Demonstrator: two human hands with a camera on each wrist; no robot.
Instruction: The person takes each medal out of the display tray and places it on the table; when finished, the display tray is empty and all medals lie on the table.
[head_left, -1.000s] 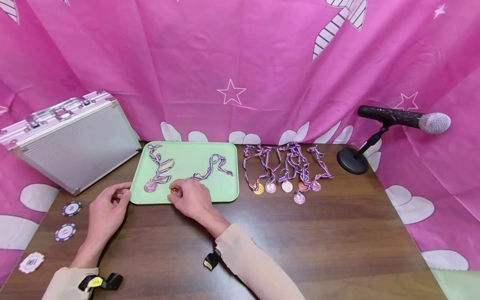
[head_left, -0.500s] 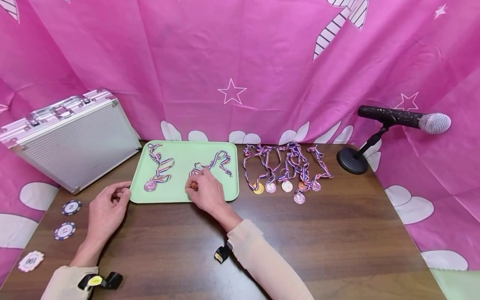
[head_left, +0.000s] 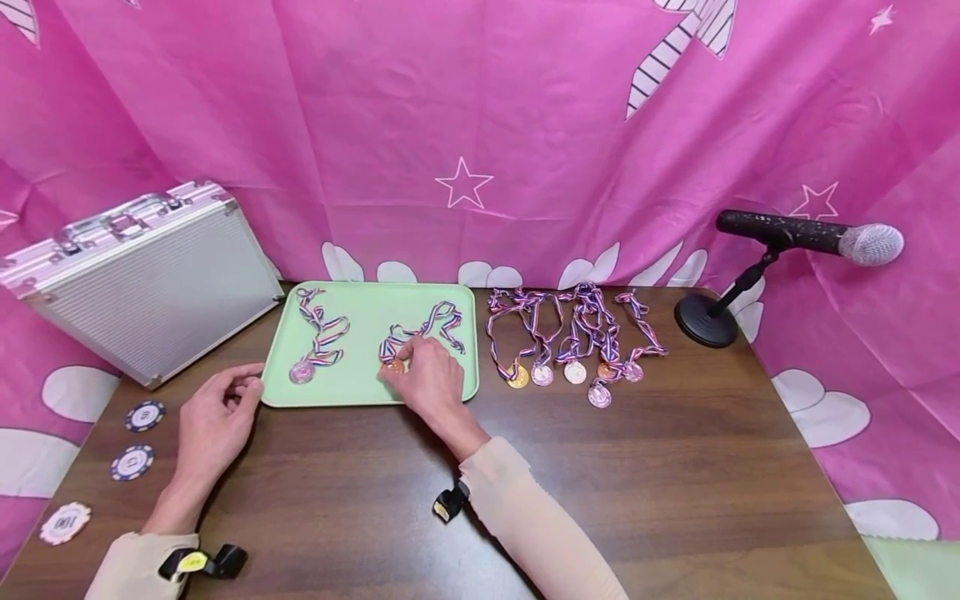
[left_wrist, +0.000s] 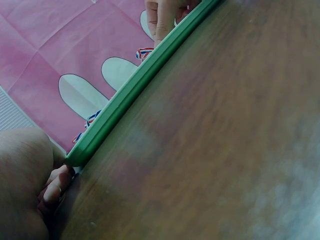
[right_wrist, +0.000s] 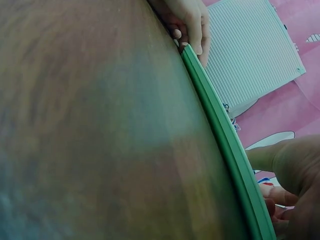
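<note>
A light green tray (head_left: 367, 321) lies on the brown table with two ribboned medals on it. My right hand (head_left: 397, 362) rests on the tray and pinches the bronze medal (head_left: 393, 366), whose striped ribbon (head_left: 433, 320) trails toward the back right. A pinkish silver medal (head_left: 301, 372) with its ribbon lies at the tray's left. My left hand (head_left: 246, 385) holds the tray's front left corner with curled fingers. The left wrist view shows the tray rim (left_wrist: 140, 82) and my right hand (left_wrist: 165, 15) beyond it. In the right wrist view the left hand (right_wrist: 192, 25) sits on the rim (right_wrist: 220, 130).
Several more medals (head_left: 574, 372) with ribbons lie in a row right of the tray. A closed aluminium case (head_left: 150, 283) sits at the back left. Three poker chips (head_left: 132, 462) lie at the left edge. A microphone (head_left: 810, 235) on a round stand (head_left: 703, 321) stands at the back right.
My right hand has slid the bronze medal from the tray's front middle to the right and a little back. The left hand has stayed at the tray corner.
</note>
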